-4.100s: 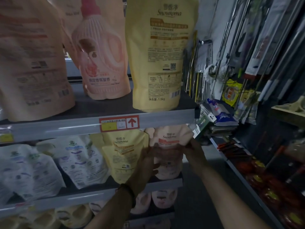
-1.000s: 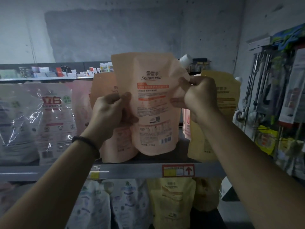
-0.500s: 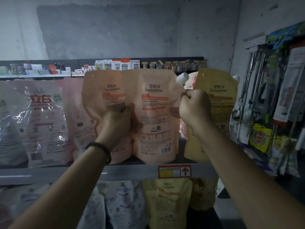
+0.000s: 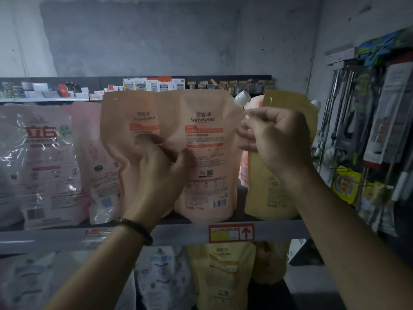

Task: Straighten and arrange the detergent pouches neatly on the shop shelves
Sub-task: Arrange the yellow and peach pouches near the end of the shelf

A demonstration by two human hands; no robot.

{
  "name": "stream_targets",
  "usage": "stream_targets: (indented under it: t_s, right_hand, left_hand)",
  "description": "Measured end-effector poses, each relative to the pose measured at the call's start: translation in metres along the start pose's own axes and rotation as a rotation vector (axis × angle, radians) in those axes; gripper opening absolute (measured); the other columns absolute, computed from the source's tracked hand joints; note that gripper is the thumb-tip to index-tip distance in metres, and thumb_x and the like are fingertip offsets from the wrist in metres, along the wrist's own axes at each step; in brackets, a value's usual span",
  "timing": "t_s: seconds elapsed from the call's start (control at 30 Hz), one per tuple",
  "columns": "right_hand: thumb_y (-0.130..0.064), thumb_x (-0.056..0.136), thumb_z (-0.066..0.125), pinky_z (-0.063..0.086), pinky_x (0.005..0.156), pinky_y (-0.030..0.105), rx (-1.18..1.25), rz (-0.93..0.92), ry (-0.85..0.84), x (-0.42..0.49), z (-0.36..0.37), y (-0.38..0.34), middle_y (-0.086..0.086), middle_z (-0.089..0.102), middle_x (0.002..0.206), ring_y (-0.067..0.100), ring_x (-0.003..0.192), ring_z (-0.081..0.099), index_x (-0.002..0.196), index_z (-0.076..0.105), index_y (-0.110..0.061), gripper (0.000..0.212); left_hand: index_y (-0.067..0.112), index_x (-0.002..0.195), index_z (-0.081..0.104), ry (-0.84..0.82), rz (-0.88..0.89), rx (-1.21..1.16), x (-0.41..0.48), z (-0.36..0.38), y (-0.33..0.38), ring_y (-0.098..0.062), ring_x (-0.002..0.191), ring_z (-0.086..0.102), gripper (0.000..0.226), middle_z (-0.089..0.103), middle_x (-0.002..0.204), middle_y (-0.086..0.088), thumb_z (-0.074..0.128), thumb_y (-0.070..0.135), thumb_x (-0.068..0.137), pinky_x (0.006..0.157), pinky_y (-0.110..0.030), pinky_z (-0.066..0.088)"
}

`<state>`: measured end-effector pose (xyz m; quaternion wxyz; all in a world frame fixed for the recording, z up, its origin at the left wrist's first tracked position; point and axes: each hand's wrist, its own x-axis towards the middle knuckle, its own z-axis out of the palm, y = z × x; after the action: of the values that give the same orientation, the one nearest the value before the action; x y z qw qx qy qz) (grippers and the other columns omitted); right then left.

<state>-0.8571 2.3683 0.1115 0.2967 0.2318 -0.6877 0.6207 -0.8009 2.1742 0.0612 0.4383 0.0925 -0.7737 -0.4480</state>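
A peach Snowroma detergent pouch [image 4: 207, 157] stands upright on the grey shelf [image 4: 178, 233], close beside a second peach pouch [image 4: 125, 130] to its left. My left hand [image 4: 156, 173] grips the peach pouch's left edge, fingers tucked between the two pouches. My right hand [image 4: 274, 142] pinches its upper right edge near the white spout [image 4: 242, 97]. A yellow pouch [image 4: 279, 193] stands to the right, partly hidden by my right hand.
Clear and pink pouches [image 4: 42, 166] fill the shelf's left. More yellow and white pouches [image 4: 219, 271] sit on the shelf below. A rack of hanging tools and mops [image 4: 368, 135] lines the right wall. Small boxed goods [image 4: 154, 85] line a far shelf.
The peach pouch has come down from the air onto the shelf beside the other peach pouch. Both hands stayed on it; the view shifted slightly.
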Motion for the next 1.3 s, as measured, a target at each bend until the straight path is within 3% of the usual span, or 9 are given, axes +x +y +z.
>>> stream_targets:
  t_s: [0.27, 0.43, 0.53, 0.63, 0.77, 0.83, 0.9, 1.1, 1.3]
  right_hand:
    - [-0.013, 0.101, 0.068, 0.065, 0.061, 0.044, 0.033, 0.118, 0.012, -0.002, -0.028, 0.03, 0.005, 0.08, 0.08, 0.019, 0.069, 0.08, 0.093, 0.075, -0.013, 0.011]
    - [-0.021, 0.098, 0.071, 0.065, 0.063, 0.041, -0.095, 0.08, 0.126, -0.001, -0.058, 0.052, -0.003, 0.077, 0.074, 0.013, 0.066, 0.076, 0.089, 0.074, -0.026, 0.011]
    - [-0.024, 0.094, 0.073, 0.066, 0.073, 0.046, -0.121, 0.088, 0.206, 0.006, -0.075, 0.07, -0.005, 0.077, 0.088, 0.014, 0.081, 0.076, 0.098, 0.071, -0.026, 0.005]
    - [-0.023, 0.094, 0.076, 0.064, 0.078, 0.041, -0.077, 0.126, 0.214, 0.012, -0.086, 0.084, -0.007, 0.074, 0.102, 0.011, 0.092, 0.073, 0.115, 0.065, -0.021, 0.024]
    - [-0.026, 0.096, 0.075, 0.054, 0.08, 0.033, 0.022, 0.27, 0.117, 0.019, -0.095, 0.104, -0.007, 0.071, 0.112, 0.013, 0.102, 0.068, 0.122, 0.06, -0.022, 0.03]
    - [-0.021, 0.101, 0.07, 0.051, 0.074, 0.024, 0.098, 0.289, 0.062, 0.021, -0.097, 0.111, -0.01, 0.072, 0.106, 0.009, 0.098, 0.068, 0.112, 0.063, -0.027, 0.014]
    - [-0.014, 0.104, 0.064, 0.05, 0.072, 0.019, 0.166, 0.273, 0.01, 0.02, -0.097, 0.114, -0.02, 0.071, 0.093, -0.002, 0.086, 0.067, 0.097, 0.062, -0.036, 0.023]
    - [-0.011, 0.105, 0.059, 0.057, 0.084, 0.034, 0.318, 0.335, -0.121, 0.024, -0.104, 0.125, 0.0, 0.081, 0.114, 0.021, 0.108, 0.076, 0.118, 0.076, -0.02, 0.023]
    - [-0.014, 0.104, 0.061, 0.053, 0.09, 0.038, 0.37, 0.384, -0.202, 0.03, -0.109, 0.133, 0.0, 0.08, 0.117, 0.017, 0.109, 0.076, 0.119, 0.077, -0.017, 0.022]
  left_hand:
    - [0.023, 0.104, 0.065, -0.267, 0.181, -0.123, -0.023, 0.041, 0.017, -0.012, 0.081, 0.076, 0.008, 0.071, 0.096, 0.006, 0.07, 0.018, 0.1, 0.07, -0.041, 0.067]
    - [0.033, 0.13, 0.058, -0.45, 0.157, -0.091, -0.032, 0.067, 0.027, 0.009, 0.102, 0.066, 0.035, 0.064, 0.111, 0.023, 0.071, 0.04, 0.098, 0.085, -0.018, 0.059]
    - [0.038, 0.138, 0.047, -0.549, 0.104, -0.154, -0.034, 0.083, 0.032, -0.001, 0.114, 0.066, 0.047, 0.062, 0.118, 0.022, 0.071, 0.04, 0.098, 0.091, -0.028, 0.062]
    - [0.039, 0.131, 0.045, -0.604, 0.029, -0.253, -0.035, 0.099, 0.034, 0.001, 0.108, 0.07, 0.042, 0.068, 0.117, 0.019, 0.072, 0.035, 0.099, 0.087, -0.029, 0.065]
    - [0.027, 0.139, 0.048, -0.613, -0.084, -0.318, -0.032, 0.121, 0.031, -0.011, 0.111, 0.073, 0.053, 0.074, 0.121, 0.009, 0.075, 0.041, 0.096, 0.092, -0.043, 0.065]
    - [0.032, 0.13, 0.056, -0.633, -0.153, -0.376, -0.034, 0.13, 0.03, -0.014, 0.112, 0.074, 0.041, 0.076, 0.119, 0.008, 0.076, 0.042, 0.095, 0.096, -0.046, 0.063]
    - [0.039, 0.118, 0.064, -0.615, -0.123, -0.373, -0.035, 0.138, 0.027, -0.011, 0.11, 0.074, 0.027, 0.078, 0.118, 0.01, 0.077, 0.043, 0.094, 0.097, -0.045, 0.062]
    - [0.042, 0.118, 0.065, -0.541, -0.069, -0.349, -0.037, 0.149, 0.026, -0.002, 0.103, 0.074, 0.025, 0.078, 0.115, 0.016, 0.075, 0.04, 0.096, 0.089, -0.037, 0.063]
    - [0.038, 0.127, 0.065, -0.502, -0.127, -0.353, -0.038, 0.153, 0.025, -0.006, 0.104, 0.075, 0.034, 0.078, 0.114, 0.017, 0.075, 0.04, 0.096, 0.091, -0.043, 0.064]
